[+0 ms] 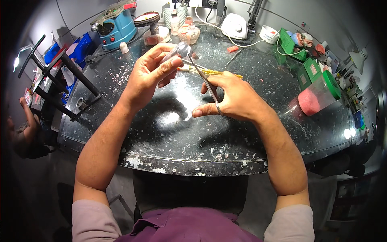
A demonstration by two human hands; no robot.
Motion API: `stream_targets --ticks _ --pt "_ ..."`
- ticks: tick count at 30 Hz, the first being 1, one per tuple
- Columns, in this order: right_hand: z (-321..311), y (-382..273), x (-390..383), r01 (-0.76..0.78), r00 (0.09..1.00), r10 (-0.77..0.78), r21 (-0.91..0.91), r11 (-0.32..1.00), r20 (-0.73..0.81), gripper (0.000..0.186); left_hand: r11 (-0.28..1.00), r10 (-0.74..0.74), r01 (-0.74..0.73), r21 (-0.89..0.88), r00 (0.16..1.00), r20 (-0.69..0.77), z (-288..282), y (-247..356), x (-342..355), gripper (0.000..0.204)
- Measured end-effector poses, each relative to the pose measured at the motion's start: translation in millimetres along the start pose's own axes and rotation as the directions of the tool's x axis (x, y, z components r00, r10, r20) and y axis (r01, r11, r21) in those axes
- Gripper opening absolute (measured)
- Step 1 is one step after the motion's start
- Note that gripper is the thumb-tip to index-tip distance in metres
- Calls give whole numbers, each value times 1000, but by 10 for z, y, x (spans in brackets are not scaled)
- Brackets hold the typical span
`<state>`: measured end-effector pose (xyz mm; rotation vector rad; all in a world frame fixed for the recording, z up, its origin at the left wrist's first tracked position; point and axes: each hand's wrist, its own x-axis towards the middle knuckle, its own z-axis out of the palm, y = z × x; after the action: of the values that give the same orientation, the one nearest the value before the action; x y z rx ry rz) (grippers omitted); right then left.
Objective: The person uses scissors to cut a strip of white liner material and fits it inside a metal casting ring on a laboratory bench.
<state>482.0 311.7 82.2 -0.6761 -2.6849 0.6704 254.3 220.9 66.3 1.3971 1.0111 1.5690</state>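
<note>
Head view: from above, both forearms reach over a dark, speckled bench [250, 149] littered with pale flecks.
Left hand: the left hand [151, 74] is raised above the bench, thumb and fingers closed around a small grey, rounded piece [182, 50] at the fingertips.
Right hand: the right hand [234, 99] grasps a thin metal instrument [203, 78], the shaft running up between the fingers so its tip meets the grey piece.
Where the piece is: in the air, well above the bench, between the two hands, nearer the left.
Handling, small piece: it looks light and hard, probably smooth and easy to let slip; a fingertip pinch on its sides seems right.
Handling, instrument: stiff, slim and light by the look of it; best held low on the shaft, like a pen.
Nearby: a yellow-handled tool [213, 72] lies on the bench just behind the hands; a blue machine [117, 26] stands far left; a tipped clear jar with a green lid [320, 94] holding pink material lies right.
</note>
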Motion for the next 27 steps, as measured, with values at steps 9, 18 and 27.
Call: stream_targets --ticks 9,18,27 --pt "24 40 15 63 998 -64 -9 998 -30 76 960 31 -52 274 996 81 84 52 -65 32" --pt "21 112 26 194 970 -189 14 981 -154 62 967 36 -43 250 999 33 50 157 -62 35" --pt "-20 50 8 160 982 -165 -62 985 -94 59 966 -204 225 -130 966 156 -148 174 -4 45"
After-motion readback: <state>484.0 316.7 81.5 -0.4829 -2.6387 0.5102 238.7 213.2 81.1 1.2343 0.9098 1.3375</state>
